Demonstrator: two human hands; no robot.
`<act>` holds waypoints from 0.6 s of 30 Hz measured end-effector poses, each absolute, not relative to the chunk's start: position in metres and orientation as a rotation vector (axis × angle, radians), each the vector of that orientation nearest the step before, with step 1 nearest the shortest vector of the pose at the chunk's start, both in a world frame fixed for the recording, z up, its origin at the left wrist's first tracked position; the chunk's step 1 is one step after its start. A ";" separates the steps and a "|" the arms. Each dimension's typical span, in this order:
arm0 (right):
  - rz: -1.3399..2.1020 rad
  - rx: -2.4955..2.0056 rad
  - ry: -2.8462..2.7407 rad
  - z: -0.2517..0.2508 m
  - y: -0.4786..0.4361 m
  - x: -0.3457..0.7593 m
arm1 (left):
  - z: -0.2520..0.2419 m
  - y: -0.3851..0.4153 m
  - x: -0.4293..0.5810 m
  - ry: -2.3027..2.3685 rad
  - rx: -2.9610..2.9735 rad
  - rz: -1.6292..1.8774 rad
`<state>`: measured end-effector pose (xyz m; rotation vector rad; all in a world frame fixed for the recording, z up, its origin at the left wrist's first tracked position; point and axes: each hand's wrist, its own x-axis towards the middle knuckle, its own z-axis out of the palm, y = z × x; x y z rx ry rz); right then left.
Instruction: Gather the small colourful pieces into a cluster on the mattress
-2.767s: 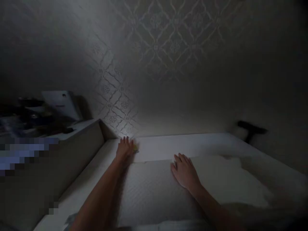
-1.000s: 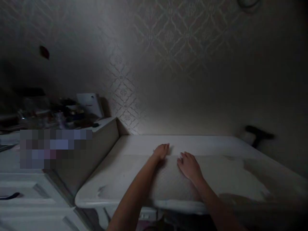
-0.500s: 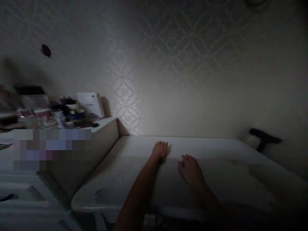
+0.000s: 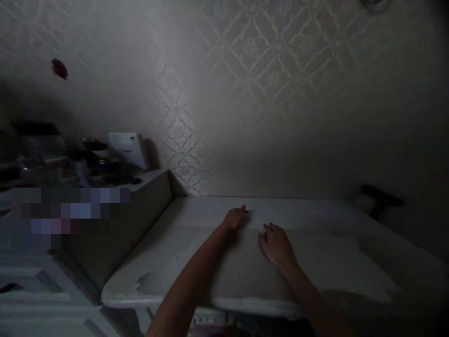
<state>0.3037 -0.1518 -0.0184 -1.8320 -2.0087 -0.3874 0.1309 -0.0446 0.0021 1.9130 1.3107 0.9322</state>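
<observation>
Dim light falls on cream wallpaper with a diamond pattern [image 4: 252, 51] behind a white rectangular tabletop [image 4: 168, 243]. Both hands lie flat on a pale cloth [image 4: 245, 271] spread over it: the left hand [image 4: 234, 218] at the cloth's far edge, the right hand [image 4: 278, 245] just beside it, fingers spread, gripping nothing. A cluttered cabinet [image 4: 147, 196] stands to the left.

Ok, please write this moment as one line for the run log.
left hand: flat on white tabletop | right hand: flat on pale cloth | white box: on side cabinet
</observation>
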 end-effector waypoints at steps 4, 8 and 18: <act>-0.362 -1.843 -2.010 -0.019 -0.152 0.304 | 0.008 -0.034 0.113 1.329 1.723 1.073; -0.307 -1.862 -2.004 -0.016 -0.152 0.302 | 0.007 -0.030 0.095 1.343 1.516 1.178; -0.311 -1.865 -2.013 -0.015 -0.153 0.302 | -0.003 -0.029 0.111 1.281 1.235 1.244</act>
